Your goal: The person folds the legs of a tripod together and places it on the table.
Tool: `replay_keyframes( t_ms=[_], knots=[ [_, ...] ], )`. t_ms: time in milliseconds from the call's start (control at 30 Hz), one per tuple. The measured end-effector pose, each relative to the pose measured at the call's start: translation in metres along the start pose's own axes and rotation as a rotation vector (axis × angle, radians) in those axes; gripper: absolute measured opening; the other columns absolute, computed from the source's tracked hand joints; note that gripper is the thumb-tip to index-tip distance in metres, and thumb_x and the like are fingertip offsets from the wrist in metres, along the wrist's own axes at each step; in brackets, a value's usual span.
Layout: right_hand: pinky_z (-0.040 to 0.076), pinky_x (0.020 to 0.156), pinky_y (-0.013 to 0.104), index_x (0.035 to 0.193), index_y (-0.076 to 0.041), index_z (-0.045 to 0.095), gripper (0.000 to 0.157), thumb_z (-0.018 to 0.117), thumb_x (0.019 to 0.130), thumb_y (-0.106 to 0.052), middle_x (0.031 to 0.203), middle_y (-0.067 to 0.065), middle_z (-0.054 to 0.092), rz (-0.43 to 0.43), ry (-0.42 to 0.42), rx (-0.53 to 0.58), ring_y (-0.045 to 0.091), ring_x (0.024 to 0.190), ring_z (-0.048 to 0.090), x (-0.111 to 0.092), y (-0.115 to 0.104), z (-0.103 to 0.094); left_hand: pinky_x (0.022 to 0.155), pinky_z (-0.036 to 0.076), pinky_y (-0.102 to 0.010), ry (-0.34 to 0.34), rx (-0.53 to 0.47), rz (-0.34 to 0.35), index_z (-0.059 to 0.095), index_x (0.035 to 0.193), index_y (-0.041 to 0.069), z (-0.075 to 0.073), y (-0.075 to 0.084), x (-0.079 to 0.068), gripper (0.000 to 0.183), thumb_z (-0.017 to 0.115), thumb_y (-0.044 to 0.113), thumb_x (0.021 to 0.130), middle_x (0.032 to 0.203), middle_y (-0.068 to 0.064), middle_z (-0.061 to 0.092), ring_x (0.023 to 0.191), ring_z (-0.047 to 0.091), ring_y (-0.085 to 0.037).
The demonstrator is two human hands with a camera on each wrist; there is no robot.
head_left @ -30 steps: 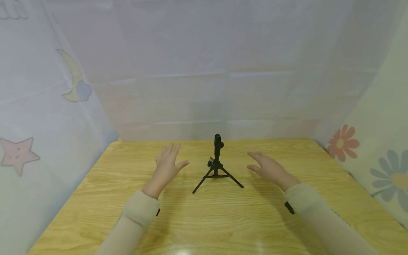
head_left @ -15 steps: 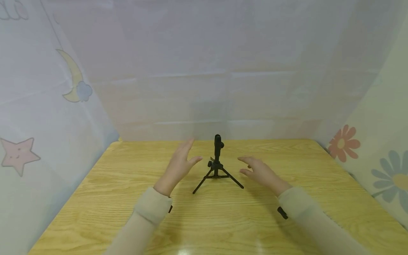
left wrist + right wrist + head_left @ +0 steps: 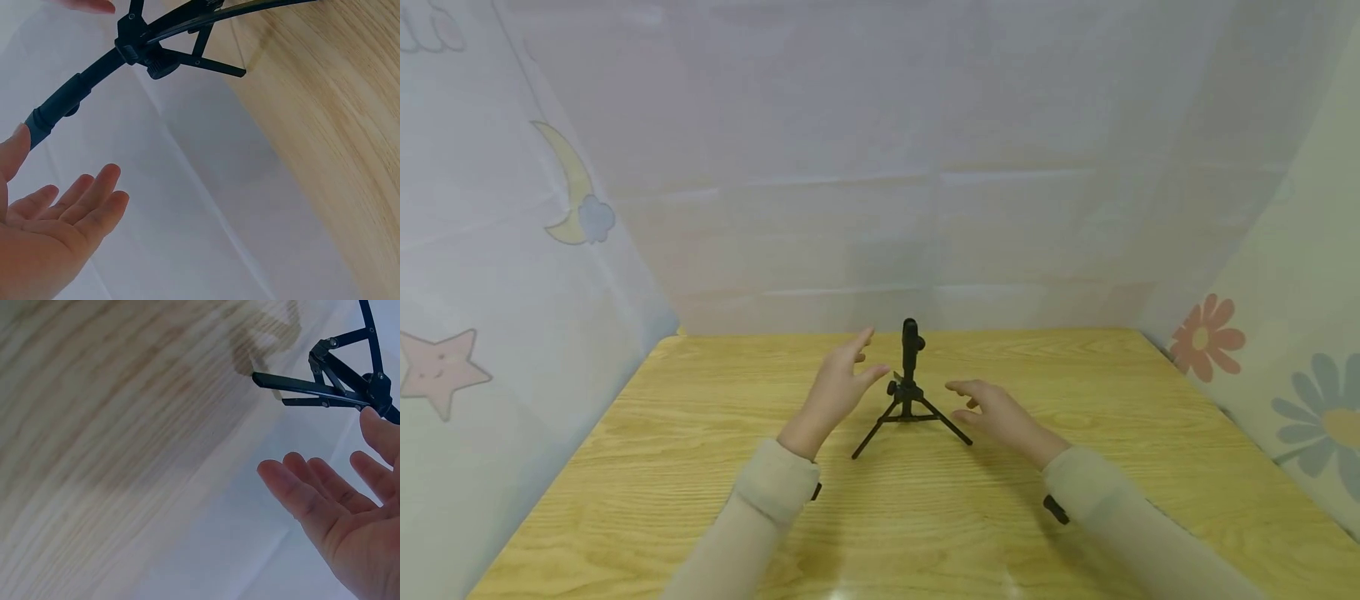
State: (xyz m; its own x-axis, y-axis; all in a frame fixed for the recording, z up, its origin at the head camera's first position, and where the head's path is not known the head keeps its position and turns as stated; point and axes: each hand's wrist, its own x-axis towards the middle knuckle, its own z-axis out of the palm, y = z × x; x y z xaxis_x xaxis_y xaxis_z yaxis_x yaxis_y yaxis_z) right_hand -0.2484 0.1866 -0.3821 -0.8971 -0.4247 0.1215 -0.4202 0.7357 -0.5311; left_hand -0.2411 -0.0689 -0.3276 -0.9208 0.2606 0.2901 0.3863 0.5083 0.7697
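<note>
A small black tripod (image 3: 908,387) stands upright on the wooden table, its legs spread, with knobs on its side and post. To its left, my left hand (image 3: 835,390) hovers with thumb and fingers apart, close to the post but not gripping it. On the other side my right hand (image 3: 1000,415) is held near the legs, fingers loosely bent and holding nothing. In the left wrist view the tripod's post (image 3: 75,94) slants past the thumb tip. From the right wrist the tripod's folding legs (image 3: 337,381) show beyond the fingers.
The light wooden table (image 3: 700,517) meets a pale cloth backdrop (image 3: 880,208) behind it. Cloth walls with a star (image 3: 443,371), a moon and flowers (image 3: 1206,337) flank both sides. Each sleeve cuff has a dark device (image 3: 1056,509) under it.
Both hands have moved inward toward the tripod, the left one to the right and the right one to the left. The tripod has stayed in place.
</note>
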Motion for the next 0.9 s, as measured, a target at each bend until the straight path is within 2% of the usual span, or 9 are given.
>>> replay_keyframes(
  t_ms=[167,433,700,800,900],
  knots=[
    [0.053,0.082,0.045,0.129,0.007,0.057,0.04,0.067,0.091,-0.005,0.126,0.026,0.057,0.01,0.031,0.032,0.036,0.099,0.061,0.0,-0.001,0.005,0.101,0.043,-0.049,0.0,-0.041,-0.007,0.037,0.149,0.003,0.006,0.002,0.004,0.063,0.066,0.016,0.094,0.144,-0.018,0.045,0.127,0.048,-0.038],
    [0.052,0.08,0.044,0.12,0.008,0.063,0.034,0.069,0.089,-0.003,0.112,0.023,0.063,0.009,0.034,0.066,0.029,0.092,0.061,0.005,-0.004,0.013,0.099,0.044,-0.05,0.009,-0.128,-0.036,0.042,0.147,0.006,0.018,0.006,0.011,0.059,0.066,0.014,0.094,0.143,-0.017,0.047,0.127,0.048,-0.037],
    [0.049,0.07,0.036,0.114,0.008,0.066,0.028,0.069,0.088,0.0,0.092,0.009,0.063,-0.003,0.028,0.06,0.019,0.079,0.055,0.008,-0.003,0.017,0.092,0.05,-0.044,0.008,-0.151,-0.071,0.043,0.146,0.007,0.027,0.007,0.017,0.056,0.064,0.014,0.095,0.137,-0.018,0.053,0.122,0.053,-0.034],
    [0.048,0.069,0.035,0.113,0.007,0.067,0.027,0.069,0.088,-0.001,0.089,0.006,0.061,0.007,0.036,0.07,0.018,0.077,0.054,0.009,-0.002,0.019,0.091,0.051,-0.042,0.022,-0.159,-0.081,0.045,0.145,0.006,0.028,0.006,0.019,0.054,0.064,0.014,0.095,0.133,-0.017,0.056,0.118,0.056,-0.033],
    [0.049,0.071,0.037,0.114,0.006,0.067,0.026,0.069,0.089,-0.001,0.092,0.009,0.063,0.022,0.033,0.091,0.019,0.08,0.055,0.01,-0.001,0.02,0.088,0.052,-0.04,0.039,-0.171,-0.081,0.048,0.143,0.006,0.03,0.004,0.021,0.051,0.065,0.015,0.095,0.13,-0.018,0.058,0.114,0.058,-0.032]
  ],
)
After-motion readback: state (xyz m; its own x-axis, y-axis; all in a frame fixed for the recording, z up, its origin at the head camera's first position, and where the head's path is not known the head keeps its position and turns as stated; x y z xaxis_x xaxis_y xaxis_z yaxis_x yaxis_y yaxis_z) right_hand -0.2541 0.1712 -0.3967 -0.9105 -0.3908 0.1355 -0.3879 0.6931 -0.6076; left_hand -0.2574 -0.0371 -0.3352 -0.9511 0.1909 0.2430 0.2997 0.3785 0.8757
